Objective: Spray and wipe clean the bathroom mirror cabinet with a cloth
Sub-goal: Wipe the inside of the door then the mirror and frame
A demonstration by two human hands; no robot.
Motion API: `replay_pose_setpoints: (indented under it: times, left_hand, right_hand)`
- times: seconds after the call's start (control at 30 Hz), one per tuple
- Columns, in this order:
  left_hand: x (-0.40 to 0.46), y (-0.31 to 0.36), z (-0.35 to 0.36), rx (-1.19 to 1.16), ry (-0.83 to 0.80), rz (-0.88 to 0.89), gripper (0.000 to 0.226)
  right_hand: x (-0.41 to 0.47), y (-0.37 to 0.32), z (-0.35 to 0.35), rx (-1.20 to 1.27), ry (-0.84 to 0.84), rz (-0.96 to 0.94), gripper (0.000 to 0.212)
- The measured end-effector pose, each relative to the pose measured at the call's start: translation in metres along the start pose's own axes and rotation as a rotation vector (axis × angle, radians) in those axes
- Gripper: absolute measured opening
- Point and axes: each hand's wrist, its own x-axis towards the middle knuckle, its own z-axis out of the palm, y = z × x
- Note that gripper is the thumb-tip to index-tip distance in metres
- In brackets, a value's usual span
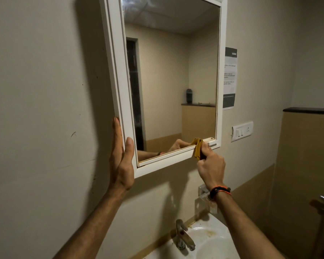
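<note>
Left hand (121,156) braces cabinet (120,75); right hand (210,165) grips cloth (198,148).

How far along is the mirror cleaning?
Midway, as far as I can tell. The right hand grips a yellow cloth against the cabinet's bottom frame, while the left hand steadies its side. The mirror glass shows smears near the top, so that seems left. No spray bottle is visible.

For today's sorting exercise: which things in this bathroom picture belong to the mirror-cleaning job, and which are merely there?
Part of the job:
mirror cabinet
yellow cloth, held by the right hand
left hand, steadying the frame

Merely there:
tap
basin
wall notice
switch plate
</note>
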Motion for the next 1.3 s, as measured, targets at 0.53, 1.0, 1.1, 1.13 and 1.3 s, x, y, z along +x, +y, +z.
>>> replay_pose_setpoints:
  times: [0.53,1.0,1.1,1.13,1.3]
  left_hand:
    - [-0.002,0.029,-0.009,0.245,0.235,-0.004,0.064]
    - [0.012,0.080,0.016,0.268,0.074,-0.042,0.045]
    - [0.021,0.079,0.020,0.157,0.022,-0.286,0.050]
    - [0.024,0.078,0.020,0.142,0.017,-0.330,0.052]
    - [0.028,0.079,0.027,0.137,0.018,-0.348,0.054]
  right_hand:
    - [-0.005,-0.075,-0.052,1.010,-0.388,0.350,0.035]
    - [-0.002,-0.108,-0.064,1.245,-0.770,0.175,0.022]
    - [-0.001,-0.105,-0.064,1.259,-0.756,0.143,0.030]
    - [-0.001,-0.105,-0.064,1.263,-0.742,0.148,0.034]
    - [-0.016,-0.100,-0.057,0.876,-0.425,0.168,0.037]
